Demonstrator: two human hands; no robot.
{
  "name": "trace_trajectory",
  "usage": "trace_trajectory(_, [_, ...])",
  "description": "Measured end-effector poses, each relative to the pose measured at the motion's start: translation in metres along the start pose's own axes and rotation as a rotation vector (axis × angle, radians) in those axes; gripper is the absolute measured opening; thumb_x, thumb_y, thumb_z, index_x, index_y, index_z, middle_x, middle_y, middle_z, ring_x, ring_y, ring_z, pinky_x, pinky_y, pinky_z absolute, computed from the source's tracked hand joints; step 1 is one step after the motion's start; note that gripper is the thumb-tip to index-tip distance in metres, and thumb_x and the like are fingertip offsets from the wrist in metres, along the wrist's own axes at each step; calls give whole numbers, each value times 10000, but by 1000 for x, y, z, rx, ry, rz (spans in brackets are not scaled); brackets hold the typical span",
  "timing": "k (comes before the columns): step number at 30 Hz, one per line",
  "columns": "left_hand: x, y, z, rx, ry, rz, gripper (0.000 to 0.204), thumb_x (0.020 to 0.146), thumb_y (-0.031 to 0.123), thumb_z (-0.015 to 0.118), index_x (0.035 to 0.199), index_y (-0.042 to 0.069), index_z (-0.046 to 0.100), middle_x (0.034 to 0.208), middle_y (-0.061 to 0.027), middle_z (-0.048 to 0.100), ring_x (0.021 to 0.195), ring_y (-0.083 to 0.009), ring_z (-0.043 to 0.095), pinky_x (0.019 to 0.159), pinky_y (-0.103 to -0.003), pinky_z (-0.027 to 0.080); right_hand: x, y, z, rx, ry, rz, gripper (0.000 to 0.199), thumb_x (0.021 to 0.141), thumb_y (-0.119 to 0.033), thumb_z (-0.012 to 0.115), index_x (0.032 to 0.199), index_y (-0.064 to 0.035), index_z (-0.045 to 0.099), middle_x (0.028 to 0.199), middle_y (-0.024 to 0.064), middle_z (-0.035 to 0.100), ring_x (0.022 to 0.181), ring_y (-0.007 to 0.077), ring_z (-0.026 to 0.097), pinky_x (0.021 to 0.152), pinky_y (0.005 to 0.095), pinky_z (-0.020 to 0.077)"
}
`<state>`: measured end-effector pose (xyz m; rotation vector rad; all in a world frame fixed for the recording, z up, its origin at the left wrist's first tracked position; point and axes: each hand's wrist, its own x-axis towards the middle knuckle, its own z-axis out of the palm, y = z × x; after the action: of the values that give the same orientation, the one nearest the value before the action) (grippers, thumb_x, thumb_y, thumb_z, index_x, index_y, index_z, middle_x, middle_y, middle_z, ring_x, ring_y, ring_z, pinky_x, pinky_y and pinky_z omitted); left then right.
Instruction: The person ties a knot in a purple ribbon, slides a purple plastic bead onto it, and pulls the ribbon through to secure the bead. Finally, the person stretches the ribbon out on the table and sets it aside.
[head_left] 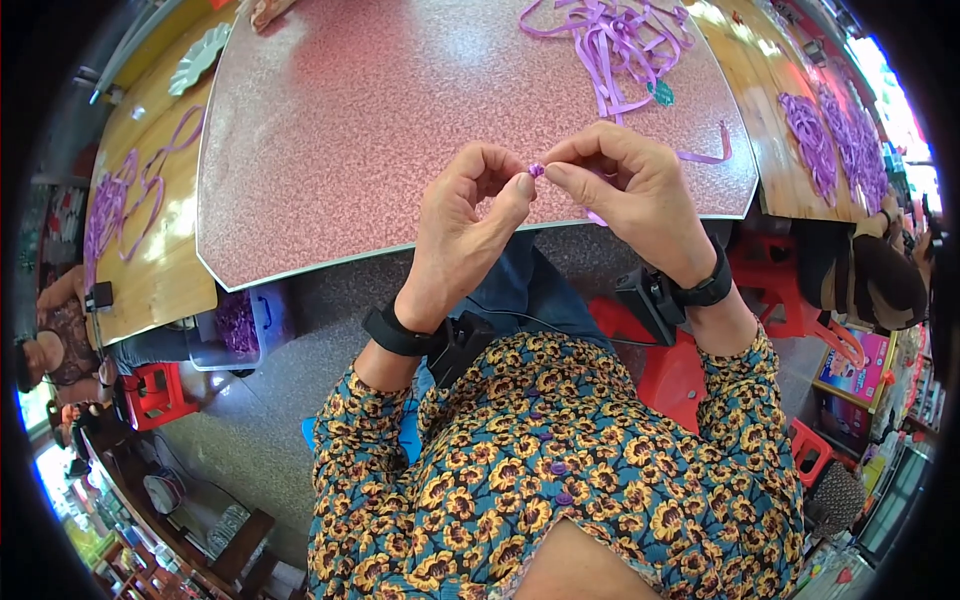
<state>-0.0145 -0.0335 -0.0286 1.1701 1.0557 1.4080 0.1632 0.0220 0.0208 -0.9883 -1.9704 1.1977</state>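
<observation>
Between my two hands, over the near part of the pink speckled table [330, 150], is a small knotted bit of purple ribbon [536, 171]. My left hand [465, 210] pinches it from the left between thumb and forefinger. From the right, my right hand [635, 185] has its thumb and forefinger closed on the same knot. A short piece of ribbon shows beneath the right palm, and a ribbon tail [708, 158] lies on the table beyond the right wrist. The knot's details are too small to make out.
A loose heap of purple ribbon [620, 45] with a green tag [661, 93] lies at the far right. More ribbon covers side tables at left [110, 205] and right [812, 145]. A scalloped white dish [199, 58] sits far left. Other people sit at both sides.
</observation>
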Motion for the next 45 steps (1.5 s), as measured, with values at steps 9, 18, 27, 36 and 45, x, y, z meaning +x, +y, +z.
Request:
trace_trajectory(9, [-1,-1,-3,17,-13,15,110,922,106,605,953,7,570,856,-18,608,814,-75,587,749,-245,495,1,1,10,86,-17,28,106,897,-81,689,959,5,695,799,-29,638,707,12,546,618,175,455])
trace_trajectory(18, [0,-4,-5,39,-1,61,97,906,87,612,952,6,584,859,-22,610,821,-79,586,772,-259,499,1,-2,7,54,-37,30,120,903,-95,684,978,-1,692,794,-37,629,680,-3,508,576,169,412])
trace_trajectory(27, [2,-6,-4,10,16,60,84,887,57,602,948,5,577,874,-21,610,828,-83,591,783,-263,499,2,3,15,143,-9,21,136,905,-105,686,1005,-13,692,799,-41,625,700,1,519,591,170,416])
trace_trajectory(36, [1,-6,-5,2,2,45,84,890,64,601,948,10,573,875,-17,603,829,-80,582,787,-264,492,2,5,9,11,-28,-56,129,915,-109,677,979,3,671,801,-31,606,719,6,525,610,171,419])
trace_trajectory(45, [2,-4,-3,-15,-33,-4,116,917,100,604,988,15,571,895,-26,616,849,-88,598,794,-257,491,-1,4,0,117,-34,65,149,929,-133,662,955,13,669,791,-39,591,701,15,492,605,189,401])
